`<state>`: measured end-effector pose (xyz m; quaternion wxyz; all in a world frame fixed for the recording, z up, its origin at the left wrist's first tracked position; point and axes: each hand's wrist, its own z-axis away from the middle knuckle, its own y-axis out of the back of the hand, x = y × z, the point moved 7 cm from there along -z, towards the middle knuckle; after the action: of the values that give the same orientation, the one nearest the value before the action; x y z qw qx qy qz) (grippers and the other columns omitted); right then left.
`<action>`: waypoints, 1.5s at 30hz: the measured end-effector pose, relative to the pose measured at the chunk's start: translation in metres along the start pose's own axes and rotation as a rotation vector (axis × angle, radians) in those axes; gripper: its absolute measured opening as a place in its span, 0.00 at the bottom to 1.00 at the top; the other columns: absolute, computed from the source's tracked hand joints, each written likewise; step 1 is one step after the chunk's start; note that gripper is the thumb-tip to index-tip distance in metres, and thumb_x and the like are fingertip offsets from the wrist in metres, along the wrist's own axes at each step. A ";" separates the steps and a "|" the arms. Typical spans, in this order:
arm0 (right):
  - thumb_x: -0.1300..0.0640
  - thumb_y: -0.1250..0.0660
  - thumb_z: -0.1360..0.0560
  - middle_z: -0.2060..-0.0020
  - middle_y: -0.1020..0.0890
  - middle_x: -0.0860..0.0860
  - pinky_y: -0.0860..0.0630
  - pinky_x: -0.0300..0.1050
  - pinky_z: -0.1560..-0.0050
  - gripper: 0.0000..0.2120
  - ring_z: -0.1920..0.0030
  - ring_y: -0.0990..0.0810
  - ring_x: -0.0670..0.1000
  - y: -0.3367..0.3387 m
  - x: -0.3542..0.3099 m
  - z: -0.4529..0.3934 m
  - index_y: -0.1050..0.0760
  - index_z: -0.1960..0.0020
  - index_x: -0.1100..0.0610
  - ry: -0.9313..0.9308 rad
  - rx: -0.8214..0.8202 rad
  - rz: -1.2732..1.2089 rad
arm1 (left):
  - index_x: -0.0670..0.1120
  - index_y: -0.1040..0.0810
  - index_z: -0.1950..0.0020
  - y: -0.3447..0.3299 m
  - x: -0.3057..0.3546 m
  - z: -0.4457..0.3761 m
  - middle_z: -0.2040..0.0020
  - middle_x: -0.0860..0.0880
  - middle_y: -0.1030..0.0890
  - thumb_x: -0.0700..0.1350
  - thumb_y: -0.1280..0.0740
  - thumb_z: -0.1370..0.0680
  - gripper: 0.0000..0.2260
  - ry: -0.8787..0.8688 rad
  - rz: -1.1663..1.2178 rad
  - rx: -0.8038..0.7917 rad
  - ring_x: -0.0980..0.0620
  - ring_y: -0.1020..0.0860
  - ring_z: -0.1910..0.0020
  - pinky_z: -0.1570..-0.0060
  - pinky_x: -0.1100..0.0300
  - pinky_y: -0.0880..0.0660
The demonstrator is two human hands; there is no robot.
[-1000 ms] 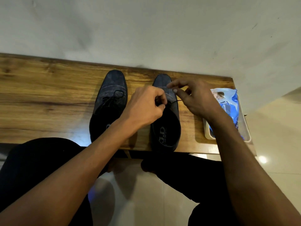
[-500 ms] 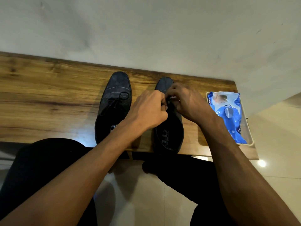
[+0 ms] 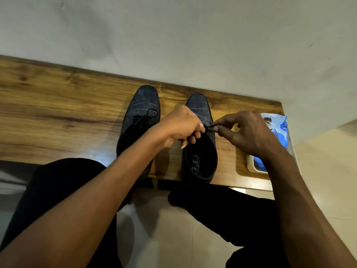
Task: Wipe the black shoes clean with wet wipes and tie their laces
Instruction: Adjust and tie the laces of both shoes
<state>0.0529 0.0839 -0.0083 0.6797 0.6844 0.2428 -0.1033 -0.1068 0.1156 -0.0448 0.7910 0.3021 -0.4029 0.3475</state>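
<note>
- Left hand [image 3: 180, 126] is held over the throat of the right shoe [image 3: 201, 144], fingers curled shut; lace [image 3: 209, 128] is pinched at its fingertips, by the thumb.
- Right hand [image 3: 249, 132] is set just right of the left hand, at same height; thumb and forefinger are closed on the other end of the lace, remaining fingers are bent loosely and spread above.
- The lace is seen only as a short dark bit btwn the two pinches, stretched across the shoe's throat; knot state can't be told, too small and partly hidden.
- The right shoe is placed directly under both hands, toe pointed away from the person, heel near the table [image 3: 58, 117] edge; opening w/ printed insole is seen below the left hand's fingers.
- Left shoe [image 3: 141, 120] is found just left of the left hand, parallel to the other shoe, apart from it; its laces are seen in a bow on the vamp. Heel part is covered by the left forearm.
- Wipes pack [image 3: 278, 130], blue, is laid behind and to the right of the right hand, inside a pale tray [image 3: 251, 167] at the table's right end; most of it is hidden by the right wrist.
- Both shoes are shown as dark w/ pale streaks across the toe areas.
- Dark trousers are seen under both forearms, below the table edge.
</note>
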 end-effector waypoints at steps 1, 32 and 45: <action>0.53 0.27 0.24 0.63 0.16 0.42 0.32 0.32 0.59 0.06 0.61 0.19 0.42 -0.002 0.000 0.002 0.14 0.48 0.49 -0.002 -0.010 0.015 | 0.35 0.18 0.50 -0.001 -0.001 -0.001 0.68 0.46 0.22 0.36 0.37 0.18 0.08 0.001 0.058 -0.004 0.54 0.25 0.75 0.79 0.62 0.32; 0.56 0.26 0.25 0.59 0.17 0.43 0.30 0.31 0.58 0.04 0.63 0.22 0.44 0.011 0.004 -0.010 0.15 0.50 0.53 0.010 0.247 0.019 | 0.47 0.13 0.53 -0.003 0.019 0.002 0.56 0.52 0.14 0.46 0.26 0.23 0.04 -0.382 -0.410 0.375 0.57 0.19 0.56 0.55 0.60 0.21; 0.62 0.31 0.25 0.55 0.14 0.43 0.26 0.29 0.54 0.12 0.53 0.17 0.41 -0.012 -0.013 -0.006 0.15 0.45 0.50 -0.074 0.139 -0.186 | 0.46 0.15 0.57 0.000 0.011 -0.004 0.62 0.51 0.18 0.43 0.29 0.22 0.06 -0.298 -0.329 0.361 0.57 0.21 0.62 0.64 0.58 0.24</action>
<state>0.0353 0.0872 -0.0122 0.6268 0.7000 0.2721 -0.2076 -0.1002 0.1216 -0.0370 0.7023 0.5470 -0.3919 0.2321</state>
